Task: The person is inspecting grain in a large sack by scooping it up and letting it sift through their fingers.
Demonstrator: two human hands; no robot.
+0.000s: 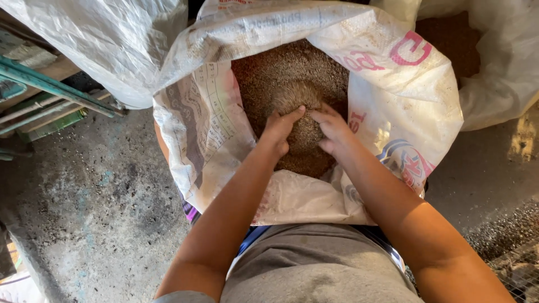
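The fingers (pixel 296 115) of the left hand (pixel 279 132) and those of the right hand (pixel 332 130) curl around a heap of brown grain (pixel 300 98), so their palms stay hidden. The open woven sack (pixel 224 129) is cut off at twelve o'clock by the picture's edge, and its base is hidden behind the person's grey shirt (pixel 314 269). At one o'clock a second sack (pixel 499 62) runs out of view. At nine o'clock green bars (pixel 50 84) are cut off.

The open mouth of the white woven sack (pixel 213 129) left room to reach down to the brown grain (pixel 275 73), hemmed by its folded walls, while a second sack (pixel 494 67) crowded the right side.
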